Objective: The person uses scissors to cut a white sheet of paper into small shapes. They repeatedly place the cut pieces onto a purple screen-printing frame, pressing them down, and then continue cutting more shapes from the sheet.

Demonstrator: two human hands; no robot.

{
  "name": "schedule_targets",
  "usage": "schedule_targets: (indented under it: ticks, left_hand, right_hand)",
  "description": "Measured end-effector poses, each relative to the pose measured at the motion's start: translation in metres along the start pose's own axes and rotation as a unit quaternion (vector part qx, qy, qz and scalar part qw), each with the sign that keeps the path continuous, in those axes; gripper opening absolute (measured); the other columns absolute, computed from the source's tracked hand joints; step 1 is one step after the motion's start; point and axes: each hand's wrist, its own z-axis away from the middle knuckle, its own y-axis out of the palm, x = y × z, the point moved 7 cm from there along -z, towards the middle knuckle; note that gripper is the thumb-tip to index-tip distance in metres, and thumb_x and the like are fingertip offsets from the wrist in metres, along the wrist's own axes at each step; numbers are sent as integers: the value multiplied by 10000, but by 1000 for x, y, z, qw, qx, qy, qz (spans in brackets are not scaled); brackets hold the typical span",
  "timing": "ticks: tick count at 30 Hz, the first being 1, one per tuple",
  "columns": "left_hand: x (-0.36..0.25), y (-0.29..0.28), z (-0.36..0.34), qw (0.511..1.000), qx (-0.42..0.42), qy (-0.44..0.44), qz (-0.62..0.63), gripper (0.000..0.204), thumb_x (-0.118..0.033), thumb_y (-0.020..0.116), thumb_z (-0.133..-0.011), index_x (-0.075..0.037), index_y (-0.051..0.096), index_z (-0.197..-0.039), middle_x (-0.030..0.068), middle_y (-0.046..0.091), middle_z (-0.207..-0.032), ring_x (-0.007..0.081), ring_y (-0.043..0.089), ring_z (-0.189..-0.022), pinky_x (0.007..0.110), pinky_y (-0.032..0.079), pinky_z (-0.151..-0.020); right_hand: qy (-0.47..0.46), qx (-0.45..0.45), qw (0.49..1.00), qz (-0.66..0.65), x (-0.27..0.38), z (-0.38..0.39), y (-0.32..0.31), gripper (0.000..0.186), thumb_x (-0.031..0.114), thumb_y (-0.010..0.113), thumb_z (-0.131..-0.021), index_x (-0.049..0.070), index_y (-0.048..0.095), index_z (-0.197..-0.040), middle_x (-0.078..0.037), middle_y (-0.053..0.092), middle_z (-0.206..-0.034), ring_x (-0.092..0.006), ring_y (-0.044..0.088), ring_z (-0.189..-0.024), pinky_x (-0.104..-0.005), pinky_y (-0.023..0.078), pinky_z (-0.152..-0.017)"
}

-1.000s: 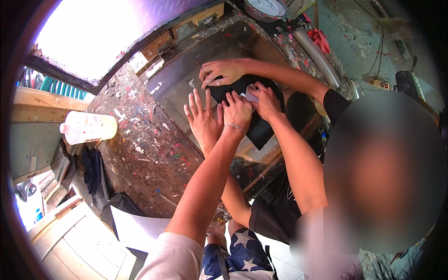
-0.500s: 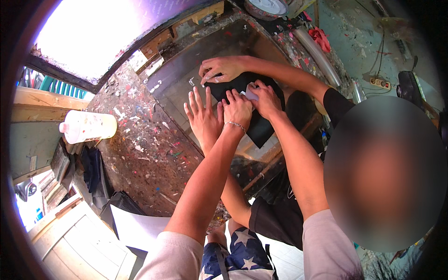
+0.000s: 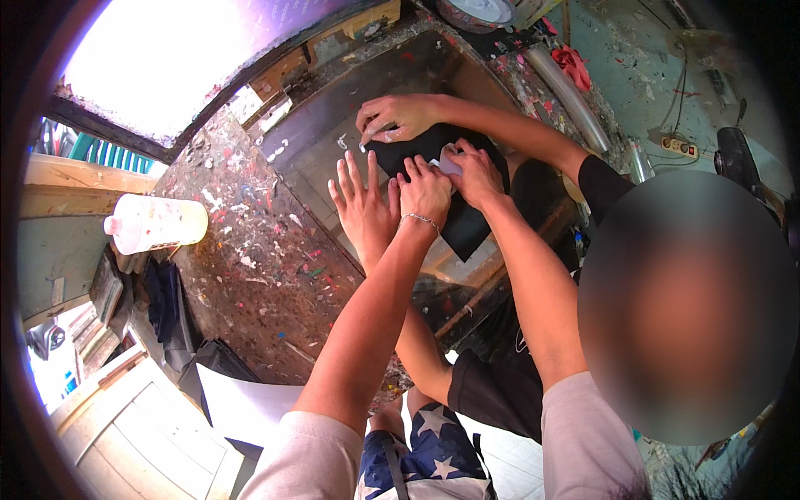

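A black sheet-like piece (image 3: pixel 467 229), perhaps fabric, lies on the glassy panel (image 3: pixel 312 137). My left hand (image 3: pixel 425 197), with a bracelet at the wrist, rests on it, fingers slightly apart and pressing down. Beside it, my right hand (image 3: pixel 477 177) is closed on a pale grey, flat piece (image 3: pixel 447 167) held against the black one. A small white bit shows by my left fingertips; I cannot make out what it is. A co-worker's hand (image 3: pixel 396 119) touches the black piece's far edge. The co-worker's other hand (image 3: pixel 362 204) lies flat, fingers spread, next to my left hand.
A paint-spattered table (image 3: pixel 242 275) surrounds the panel. On its left stands a translucent bottle with yellowish contents (image 3: pixel 158 224). A bright framed screen (image 3: pixel 158 75) rises at the far left. Beyond the panel are a clear roll (image 3: pixel 569 96) and a round tub (image 3: pixel 475 12).
My hands stay at the same spot on the black piece, with only a slight shift of the fingers and pale piece. The co-worker's hands have hardly moved.
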Motion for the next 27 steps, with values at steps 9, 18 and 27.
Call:
schedule_targets:
  ticks: [9,18,27]
  left_hand:
    - [-1,-1,1,1000,5,-3,-7,334,-235,504,-911,54,599,-1051,255,512,-1201,414,521,-1110,489,482,-869]
    - [2,-16,4,991,-22,-76,109,352,-233,449,-939,59,531,-1117,265,495,-1188,456,562,-1033,512,464,-890]
    - [0,1,4,999,-17,21,-31,330,-204,451,-936,59,536,-1115,262,502,-1176,448,562,-1033,506,472,-884]
  right_hand:
    - [18,15,1000,-2,1,1,-1,501,78,713,-771,149,599,-1254,-55,503,-1325,-361,534,-1130,-426,462,-976]
    - [24,20,1000,0,0,1,-2,498,70,719,-766,136,603,-1246,-56,508,-1302,-349,546,-1103,-414,452,-992]
    - [23,23,999,0,6,2,-4,480,88,718,-780,171,604,-1239,-25,493,-1291,-313,530,-1110,-419,508,-926]
